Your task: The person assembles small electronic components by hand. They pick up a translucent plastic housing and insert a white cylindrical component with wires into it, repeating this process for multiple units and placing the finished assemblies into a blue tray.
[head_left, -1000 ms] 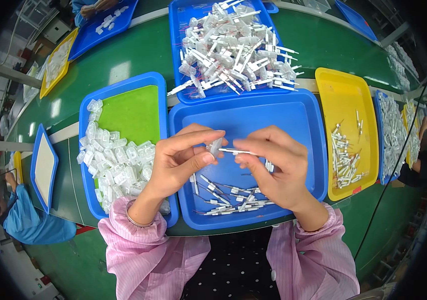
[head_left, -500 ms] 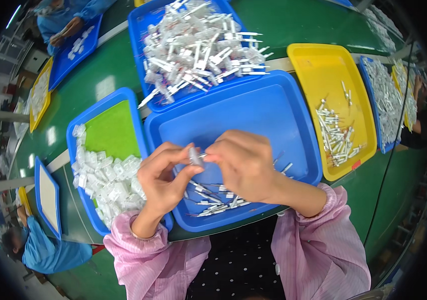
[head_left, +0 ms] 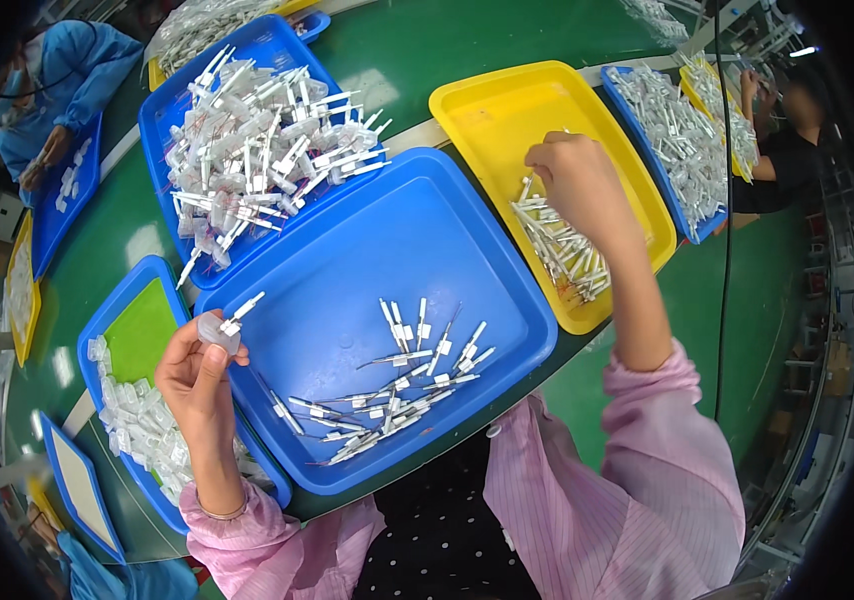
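Housing (head_left: 222, 337) sits at left hand's (head_left: 195, 385) pinching fingertips (head_left: 214, 358); right hand's (head_left: 581, 182) hold unclear.

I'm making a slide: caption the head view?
The left hand holds a translucent piece with a white stick; the right hand hangs over the yellow tray.

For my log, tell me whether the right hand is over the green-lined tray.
No, the right hand is over the nearest yellow tray.
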The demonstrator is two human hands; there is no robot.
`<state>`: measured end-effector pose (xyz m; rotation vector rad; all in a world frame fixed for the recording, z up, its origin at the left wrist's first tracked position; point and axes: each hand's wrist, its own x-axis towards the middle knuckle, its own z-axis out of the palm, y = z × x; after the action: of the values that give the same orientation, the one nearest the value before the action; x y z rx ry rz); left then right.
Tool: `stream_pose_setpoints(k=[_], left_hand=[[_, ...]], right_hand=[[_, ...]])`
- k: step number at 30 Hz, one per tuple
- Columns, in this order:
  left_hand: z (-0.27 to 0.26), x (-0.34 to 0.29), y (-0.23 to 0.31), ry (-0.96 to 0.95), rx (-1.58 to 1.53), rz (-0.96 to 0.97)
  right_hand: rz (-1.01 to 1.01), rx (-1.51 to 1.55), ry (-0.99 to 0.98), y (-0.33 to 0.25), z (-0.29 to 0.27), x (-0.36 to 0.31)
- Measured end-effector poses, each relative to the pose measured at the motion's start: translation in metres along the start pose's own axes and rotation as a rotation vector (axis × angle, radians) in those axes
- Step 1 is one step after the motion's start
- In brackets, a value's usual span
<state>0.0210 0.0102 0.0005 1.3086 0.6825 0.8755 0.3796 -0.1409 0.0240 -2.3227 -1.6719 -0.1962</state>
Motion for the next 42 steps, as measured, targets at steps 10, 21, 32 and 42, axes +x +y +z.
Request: stream_pose_setpoints(k=[10, 21, 32, 42], left_hand=[[0.003, 0.002, -0.006, -0.071, -0.161, -0.092], [0.015, -0.014, -0.013, -0.237, -0.667, -0.242], [0.011, -0.015, -0.008, -0.249, -0.640, -0.205], [0.012, -0.011, -0.015, -0.201, -0.476, -0.170]], right_hand=[[-0.357, -0.048, -0.182, 0.039, 0.019, 0.006], [0.027, 1.802, -0.194, -0.168, 0.022, -0.020], [0.041, 1.652, -0.120, -0.181, 0.028, -0.012], [-0.365, 1.056, 0.198, -0.188, 0.019, -0.015]])
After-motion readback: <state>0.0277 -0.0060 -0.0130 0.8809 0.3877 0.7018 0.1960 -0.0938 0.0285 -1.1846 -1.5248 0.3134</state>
